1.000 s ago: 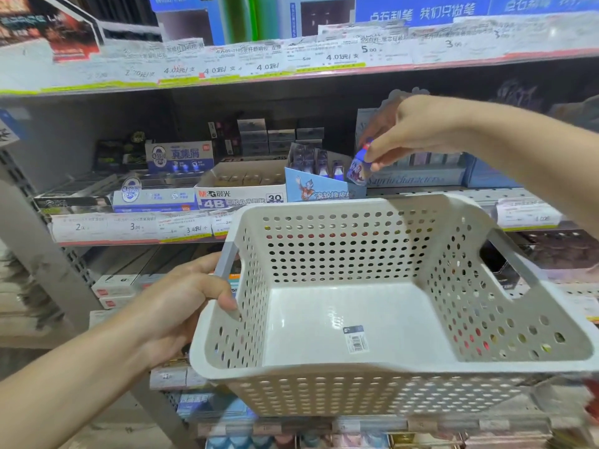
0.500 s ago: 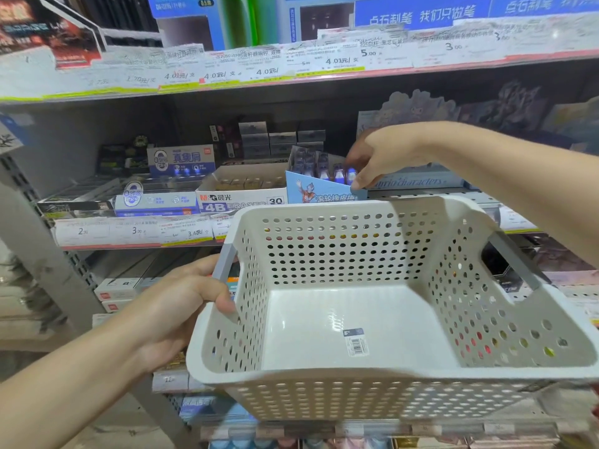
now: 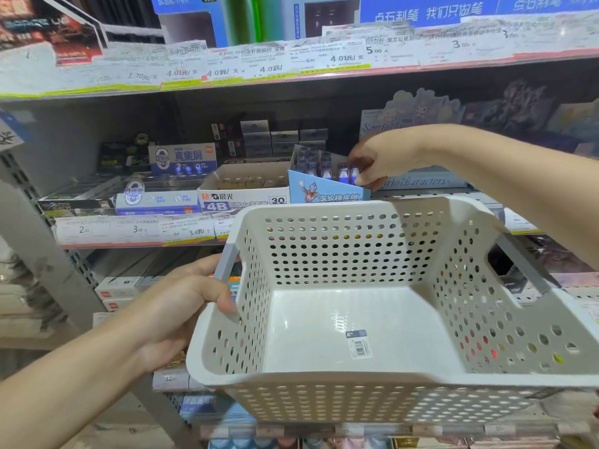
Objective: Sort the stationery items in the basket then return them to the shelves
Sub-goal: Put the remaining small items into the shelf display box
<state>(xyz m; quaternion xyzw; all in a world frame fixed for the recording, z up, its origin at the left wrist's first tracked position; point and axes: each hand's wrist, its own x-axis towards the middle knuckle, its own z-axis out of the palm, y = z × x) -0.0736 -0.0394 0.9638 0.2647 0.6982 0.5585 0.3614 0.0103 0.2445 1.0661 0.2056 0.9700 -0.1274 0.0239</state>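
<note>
Two hands at work — the left hand (image 3: 181,306) grips the grey side handle of the white perforated basket (image 3: 327,388); the right hand (image 3: 385,157), fingers curled, touches a small blue-capped item (image 3: 355,175) standing in the blue eraser display box (image 3: 324,192) on the shelf — whether it pinches it, I cannot tell.

Can't really tell what the right hand (image 3: 387,157) is doing at the blue display box (image 3: 327,189): its fingertips are in shadow and smeared, so whether they pinch one of the little erasers (image 3: 342,171) or just touch it is anyone's guess. The basket (image 3: 356,380) covers the front of the 4B eraser carton (image 3: 241,200) and most of the lower shelves, and its right corner runs off frame. Most price tags (image 3: 136,230) are too blurry to read. The left hand (image 3: 175,307) has its fingers tucked behind the grey handle (image 3: 227,260).
</note>
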